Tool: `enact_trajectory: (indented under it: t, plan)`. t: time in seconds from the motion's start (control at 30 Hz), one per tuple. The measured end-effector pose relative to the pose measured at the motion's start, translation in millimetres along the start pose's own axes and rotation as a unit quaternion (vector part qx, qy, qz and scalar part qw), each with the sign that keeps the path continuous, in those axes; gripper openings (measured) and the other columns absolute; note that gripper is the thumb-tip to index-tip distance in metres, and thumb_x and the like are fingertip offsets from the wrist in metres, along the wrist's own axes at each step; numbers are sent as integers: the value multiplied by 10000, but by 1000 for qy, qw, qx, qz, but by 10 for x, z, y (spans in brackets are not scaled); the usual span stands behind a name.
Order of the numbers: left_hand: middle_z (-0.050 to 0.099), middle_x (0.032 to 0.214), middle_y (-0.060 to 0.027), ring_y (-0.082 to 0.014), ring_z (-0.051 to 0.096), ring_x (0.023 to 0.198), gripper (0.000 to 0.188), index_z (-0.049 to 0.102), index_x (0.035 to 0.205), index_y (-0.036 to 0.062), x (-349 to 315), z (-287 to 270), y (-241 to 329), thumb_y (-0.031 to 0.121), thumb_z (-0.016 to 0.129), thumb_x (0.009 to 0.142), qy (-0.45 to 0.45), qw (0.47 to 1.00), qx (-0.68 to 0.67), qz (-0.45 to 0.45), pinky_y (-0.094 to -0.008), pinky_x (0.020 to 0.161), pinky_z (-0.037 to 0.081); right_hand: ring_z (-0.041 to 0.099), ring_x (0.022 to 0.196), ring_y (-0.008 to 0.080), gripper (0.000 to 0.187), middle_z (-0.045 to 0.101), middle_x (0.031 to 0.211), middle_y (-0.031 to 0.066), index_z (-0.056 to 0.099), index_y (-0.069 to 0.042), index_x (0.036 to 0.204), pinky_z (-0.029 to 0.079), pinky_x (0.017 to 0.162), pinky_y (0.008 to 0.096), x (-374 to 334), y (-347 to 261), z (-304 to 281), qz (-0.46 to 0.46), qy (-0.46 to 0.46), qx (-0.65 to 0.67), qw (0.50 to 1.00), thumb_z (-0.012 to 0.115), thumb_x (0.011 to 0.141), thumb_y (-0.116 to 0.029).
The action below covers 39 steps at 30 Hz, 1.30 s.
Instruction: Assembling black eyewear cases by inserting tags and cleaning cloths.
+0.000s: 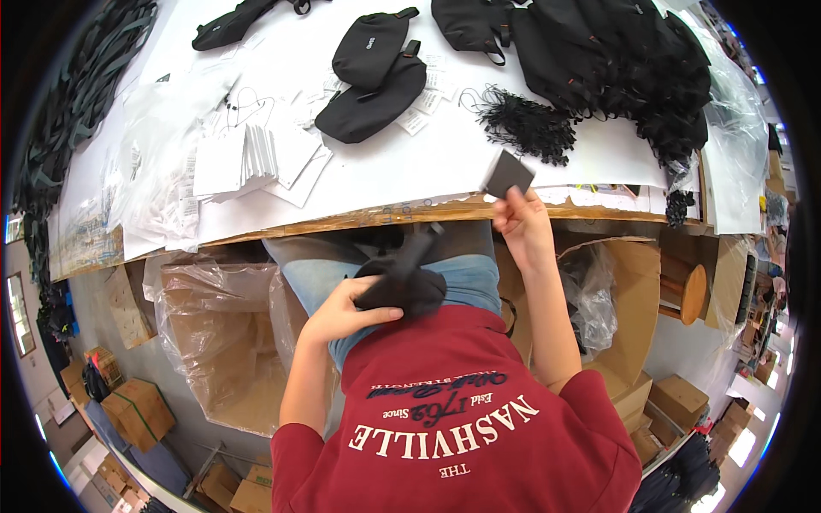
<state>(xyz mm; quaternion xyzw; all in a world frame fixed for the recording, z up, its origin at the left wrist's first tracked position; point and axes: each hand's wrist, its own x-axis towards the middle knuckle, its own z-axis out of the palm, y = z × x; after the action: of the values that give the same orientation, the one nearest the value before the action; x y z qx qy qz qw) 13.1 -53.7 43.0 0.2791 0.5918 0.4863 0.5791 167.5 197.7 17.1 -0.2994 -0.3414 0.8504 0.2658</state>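
Observation:
My left hand (pixel 346 315) is closed around a small black fabric bag (pixel 415 289) over my lap; the bag and its strap are blurred by motion. Raised at the table's front edge, my right hand (pixel 523 221) pinches a flat dark square piece (pixel 510 174) between thumb and fingers. Whether that piece is card or fabric I cannot tell. On the table ahead lie two black pouches (pixel 370 50), one partly over the other. Nearer the right hand sits a tangled bunch of thin black cords (pixel 528 126).
A stack of white cards (pixel 235 162) and clear plastic bags (pixel 158 171) lie on the white table (pixel 291 218) at left. Black bags (pixel 590 51) are heaped at far right, dark straps (pixel 73 111) at far left. Plastic-lined cardboard boxes (pixel 222 342) flank my legs.

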Motion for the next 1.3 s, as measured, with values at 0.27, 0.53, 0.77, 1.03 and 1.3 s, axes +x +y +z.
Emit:
enact_trajectory:
  t: [0.27, 0.53, 0.77, 1.03, 1.3]
  plan:
    - [642, 981, -127, -236, 617, 865, 274, 550, 1120, 29, 98, 156, 268, 205, 569, 911, -5, 985, 161, 67, -324, 750, 463, 468, 697, 139, 286, 506, 763, 13, 623, -154, 990, 408, 646, 265, 136, 275, -91, 143, 18, 325, 935, 483, 958, -402]
    - [638, 866, -145, -267, 598, 728, 261, 534, 1108, 45, 181, 173, 302, 212, 574, 911, 0, 973, 216, 84, -325, 666, 452, 416, 620, 115, 323, 452, 699, -2, 585, -100, 844, 387, 590, 249, 32, 332, 322, 243, -16, 229, 942, 494, 963, -386]
    - [656, 858, -156, -318, 622, 750, 252, 517, 1076, 42, 159, 141, 308, 219, 581, 907, 46, 982, 179, 32, -358, 674, 458, 243, 427, 8, 201, 343, 550, -108, 525, -138, 786, 167, 405, 206, 220, 245, 55, -33, 138, -39, 989, 630, 918, -248]
    - [631, 835, -168, -328, 596, 763, 245, 563, 973, 14, 188, 60, 246, 222, 634, 867, 71, 949, 308, 19, -364, 681, 456, 443, 574, 51, 210, 520, 667, -50, 580, -105, 887, 329, 521, 206, 186, 163, -110, -69, 131, -67, 987, 602, 929, -309]
    - [634, 829, -144, -325, 593, 797, 228, 599, 963, 37, 260, 132, 280, 231, 638, 849, 5, 941, 323, 97, -387, 715, 462, 463, 629, 105, 321, 535, 713, -2, 559, -69, 856, 390, 540, 242, 234, 397, -226, 155, -78, 214, 961, 502, 970, -364]
